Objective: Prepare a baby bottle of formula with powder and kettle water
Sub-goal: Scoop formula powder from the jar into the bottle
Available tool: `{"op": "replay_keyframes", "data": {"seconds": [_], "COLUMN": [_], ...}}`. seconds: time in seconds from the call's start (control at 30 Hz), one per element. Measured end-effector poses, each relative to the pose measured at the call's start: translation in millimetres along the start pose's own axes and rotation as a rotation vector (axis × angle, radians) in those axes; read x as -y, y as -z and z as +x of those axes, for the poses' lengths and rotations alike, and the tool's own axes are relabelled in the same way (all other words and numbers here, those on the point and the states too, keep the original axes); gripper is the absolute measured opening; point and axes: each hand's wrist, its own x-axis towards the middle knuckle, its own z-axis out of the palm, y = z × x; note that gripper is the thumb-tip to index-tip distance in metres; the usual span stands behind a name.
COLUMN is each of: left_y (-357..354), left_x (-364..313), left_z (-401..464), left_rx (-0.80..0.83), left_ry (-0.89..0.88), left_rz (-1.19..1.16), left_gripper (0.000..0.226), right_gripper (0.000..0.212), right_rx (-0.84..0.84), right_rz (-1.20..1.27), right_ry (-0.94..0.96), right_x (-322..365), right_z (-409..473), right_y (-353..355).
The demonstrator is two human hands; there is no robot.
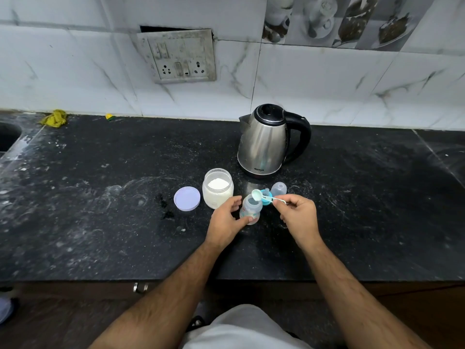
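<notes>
While the left hand [227, 217] grips the open bottle [250, 209] on the tabletop [100, 210], the right hand [298, 215] pinches a scoop [259, 194] just above its mouth, beside the jar [217, 187].

Brushed-steel kettle [264, 144] on speckled stone counter [100, 197]

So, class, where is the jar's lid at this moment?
In the head view, the lid lies flat on the black counter, just left of the open powder jar, untouched by either hand.
</notes>
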Motion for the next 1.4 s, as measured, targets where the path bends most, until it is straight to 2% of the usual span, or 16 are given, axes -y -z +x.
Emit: {"op": "replay_keyframes", "data": {"seconds": [0.17,0.27,0.47,0.6,0.77,1.0,1.17,1.4], "left_y": [8,12,28,49,73,87,88,86], "left_x": [5,7,17,20,19,16,13,12], "left_z": [-6,-9,-18,-16,-4,9,15,17], "left_rx": [-0.014,-0.039,-0.258,-0.370,-0.354,-0.295,-0.250,-0.221], "left_ry": [0.015,0.004,-0.005,0.003,0.036,0.024,0.029,0.017], "left_rz": [-0.013,-0.023,-0.065,-0.044,0.001,0.041,0.066,0.039], "left_gripper": [0.069,0.062,0.023,0.019,0.033,0.055,0.058,0.052], "right_gripper": [0.011,0.008,0.016,0.017,0.014,0.010,0.011,0.010], "right_rx": [0.009,0.004,-0.002,0.043,0.138,0.333,0.373,0.410], "right_rz": [-0.114,-0.076,0.107,0.082,-0.168,-0.670,-0.987,-1.161], "right_ry": [0.115,0.088,0.013,0.046,0.150,0.272,0.387,0.431], "right_x": [-8,-7,22,43,66,87,88,80], "right_z": [-4,-5,2,22,49,64,60,57], "right_y": [-1,-2,-8,-26,-54,-97,-121,-138]}}
